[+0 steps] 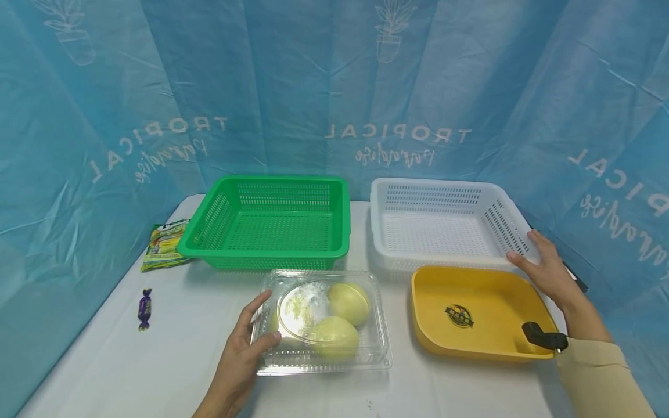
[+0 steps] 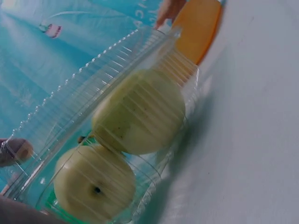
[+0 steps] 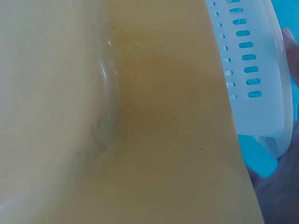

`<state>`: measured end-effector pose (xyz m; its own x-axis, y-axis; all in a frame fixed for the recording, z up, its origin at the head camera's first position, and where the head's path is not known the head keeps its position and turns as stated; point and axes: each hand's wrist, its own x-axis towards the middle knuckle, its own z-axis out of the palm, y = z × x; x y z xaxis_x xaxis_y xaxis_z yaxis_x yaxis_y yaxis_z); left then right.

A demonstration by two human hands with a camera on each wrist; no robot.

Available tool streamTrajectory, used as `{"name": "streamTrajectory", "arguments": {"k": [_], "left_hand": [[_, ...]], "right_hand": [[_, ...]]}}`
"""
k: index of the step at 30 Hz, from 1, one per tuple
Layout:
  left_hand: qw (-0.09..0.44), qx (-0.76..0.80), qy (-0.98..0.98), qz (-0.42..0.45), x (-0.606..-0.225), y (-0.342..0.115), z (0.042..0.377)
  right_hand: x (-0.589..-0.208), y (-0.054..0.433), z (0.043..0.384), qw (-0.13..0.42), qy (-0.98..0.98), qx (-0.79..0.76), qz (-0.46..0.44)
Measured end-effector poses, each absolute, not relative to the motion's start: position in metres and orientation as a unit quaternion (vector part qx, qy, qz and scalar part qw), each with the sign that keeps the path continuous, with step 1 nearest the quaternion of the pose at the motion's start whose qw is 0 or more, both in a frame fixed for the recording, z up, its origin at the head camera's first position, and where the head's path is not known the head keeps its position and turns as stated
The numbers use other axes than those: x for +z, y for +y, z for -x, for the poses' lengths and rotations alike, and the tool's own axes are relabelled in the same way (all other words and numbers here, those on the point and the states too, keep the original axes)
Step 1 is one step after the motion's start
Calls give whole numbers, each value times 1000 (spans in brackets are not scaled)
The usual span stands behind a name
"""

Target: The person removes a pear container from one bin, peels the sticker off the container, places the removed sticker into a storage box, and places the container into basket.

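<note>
A clear plastic clamshell box (image 1: 373,342) sits front and centre, its lid down over round pale yellow-green fruits (image 1: 334,337), possibly apples or pears. My left hand (image 1: 243,348) grips the box's left side; thumb and a finger lie on the lid, and the other fingers are hidden. Through the box wall, the left wrist view shows two fruits (image 2: 140,112) close up. Over on the right, my right hand (image 1: 546,270) holds the front right corner of a white slotted basket (image 1: 434,232), thumb at its rim. A yellow tray (image 1: 486,302) lies in front of that basket, under the right wrist.
Left of the white basket stands a green slotted basket (image 1: 282,232). A green-yellow packet (image 1: 166,245) lies against its left side. Nearer, a purple wrapped candy (image 1: 144,309) rests on the white tabletop (image 1: 183,348). A blue curtain (image 1: 292,87) hangs behind and along both sides.
</note>
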<state>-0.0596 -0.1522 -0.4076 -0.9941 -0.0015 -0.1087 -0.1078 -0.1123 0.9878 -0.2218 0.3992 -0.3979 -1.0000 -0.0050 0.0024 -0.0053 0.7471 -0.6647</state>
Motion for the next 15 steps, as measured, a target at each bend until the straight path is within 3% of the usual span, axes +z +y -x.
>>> {"name": "streamTrajectory", "arguments": {"k": [15], "left_hand": [[39,779,622,76,-391,-154,51]], "right_hand": [[-401,402,224,6,-936,353,-7]]}}
